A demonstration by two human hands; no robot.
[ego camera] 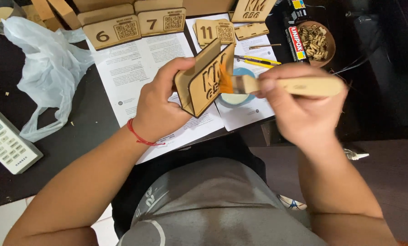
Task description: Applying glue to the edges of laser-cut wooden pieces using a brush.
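Observation:
My left hand grips a small laser-cut wooden stand with engraved letters on its face, held up above the papers. My right hand holds a wooden-handled paintbrush whose orange bristles touch the stand's front face. A red string circles my left wrist. Just behind the stand sits a small blue-rimmed round container on the papers, partly hidden.
Printed paper sheets cover the dark table. Similar wooden stands with numbers line the back edge. A white plastic bag and a remote control lie left. A bowl of wooden bits, a glue box and a yellow cutter are at the back right.

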